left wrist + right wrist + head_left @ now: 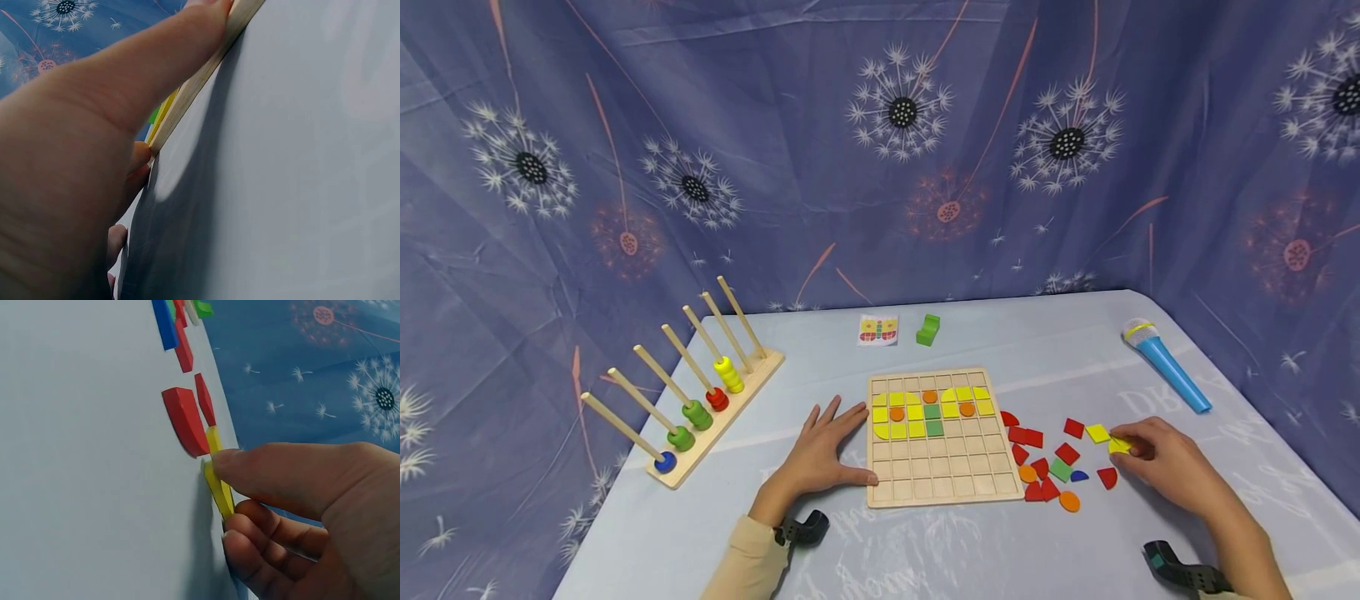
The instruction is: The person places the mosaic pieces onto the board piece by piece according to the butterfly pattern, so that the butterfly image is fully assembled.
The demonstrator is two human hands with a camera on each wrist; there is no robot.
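Observation:
A square wooden grid board (970,465) lies mid-table, its upper cells filled with yellow squares and quarter-rounds, orange discs and green squares. My left hand (824,450) rests at its left edge with fingers spread, thumb and fingertips touching the rim; the left wrist view shows the thumb against the board's side (194,84). Right of the board, my right hand (1176,467) pinches a yellow tile (1117,446) between thumb and fingers, low at the tabletop. Another yellow tile (1098,433) lies just beyond it. In the right wrist view, a red quarter-round (182,419) lies close by.
Loose red, orange, green and blue pieces (1067,453) are scattered between board and right hand. A bead stacker with pegs (715,425) stands left. At the back are a butterfly pattern card (877,331) and a green block (928,330); a blue toy microphone (1172,371) lies right.

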